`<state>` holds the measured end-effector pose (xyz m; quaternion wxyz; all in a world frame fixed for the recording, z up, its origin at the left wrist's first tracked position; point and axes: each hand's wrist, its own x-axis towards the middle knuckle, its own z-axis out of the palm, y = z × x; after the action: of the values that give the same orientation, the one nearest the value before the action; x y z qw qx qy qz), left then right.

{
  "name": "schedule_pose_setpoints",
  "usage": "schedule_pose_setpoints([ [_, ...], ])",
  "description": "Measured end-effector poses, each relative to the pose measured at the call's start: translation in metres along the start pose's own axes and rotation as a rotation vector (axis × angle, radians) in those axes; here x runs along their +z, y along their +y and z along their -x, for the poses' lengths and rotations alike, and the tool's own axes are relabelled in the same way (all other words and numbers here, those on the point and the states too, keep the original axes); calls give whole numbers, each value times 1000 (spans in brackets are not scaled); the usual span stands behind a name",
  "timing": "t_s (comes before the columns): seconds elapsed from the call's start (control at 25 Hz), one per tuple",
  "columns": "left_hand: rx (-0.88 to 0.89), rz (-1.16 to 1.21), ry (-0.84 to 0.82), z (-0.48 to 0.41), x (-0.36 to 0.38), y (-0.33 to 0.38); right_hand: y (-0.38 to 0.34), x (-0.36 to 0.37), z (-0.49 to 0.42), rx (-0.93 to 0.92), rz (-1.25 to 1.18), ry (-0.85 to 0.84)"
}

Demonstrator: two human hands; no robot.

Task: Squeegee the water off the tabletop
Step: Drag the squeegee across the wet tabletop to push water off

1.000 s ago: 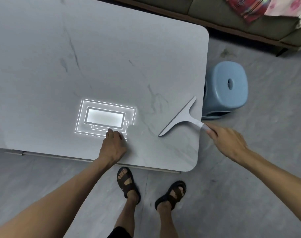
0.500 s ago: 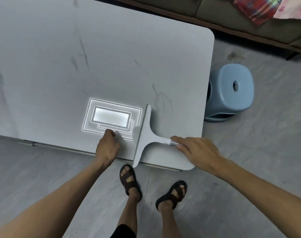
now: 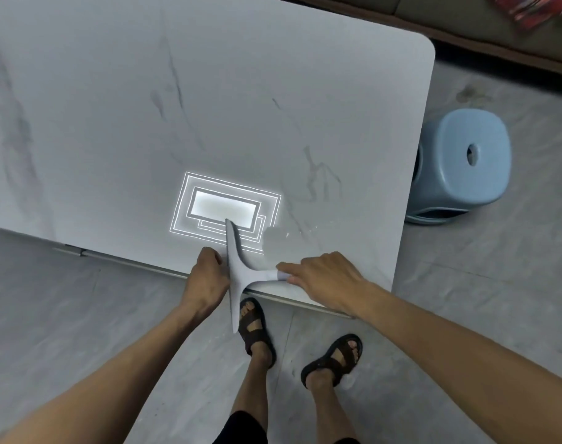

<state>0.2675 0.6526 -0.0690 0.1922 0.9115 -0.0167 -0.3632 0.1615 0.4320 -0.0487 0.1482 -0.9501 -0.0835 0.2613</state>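
Observation:
A grey T-shaped squeegee (image 3: 238,267) lies across the near edge of the grey marble-look tabletop (image 3: 209,107), its blade running away from me and its near end overhanging the edge above my foot. My right hand (image 3: 321,278) grips its short handle. My left hand (image 3: 206,277) rests with curled fingers on the table edge, just left of the blade and touching it. A few small water drops (image 3: 300,232) glint on the top to the right of the blade. A bright ceiling-light reflection (image 3: 223,209) lies under the blade's far end.
A light blue plastic stool (image 3: 462,165) stands on the floor by the table's right edge. A dark sofa base (image 3: 465,17) with a red plaid cloth (image 3: 529,9) runs along the back. My sandalled feet (image 3: 254,325) stand below the table's near edge.
My right hand has swept the squeegee from the table's right edge leftward and toward me; the blade now meets my left hand, which has stayed at the near edge.

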Motion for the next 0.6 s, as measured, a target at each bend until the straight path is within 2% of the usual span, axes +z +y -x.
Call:
schedule_pose_setpoints([
  [0.24,189,-100,-71,10,38,30,65,5,76,206,-25,-18],
  [0.4,289,-232,-116,19,70,52,104,9,137,302,-35,65],
  [0.6,308,-305,-138,25,102,75,139,17,191,384,9,84],
])
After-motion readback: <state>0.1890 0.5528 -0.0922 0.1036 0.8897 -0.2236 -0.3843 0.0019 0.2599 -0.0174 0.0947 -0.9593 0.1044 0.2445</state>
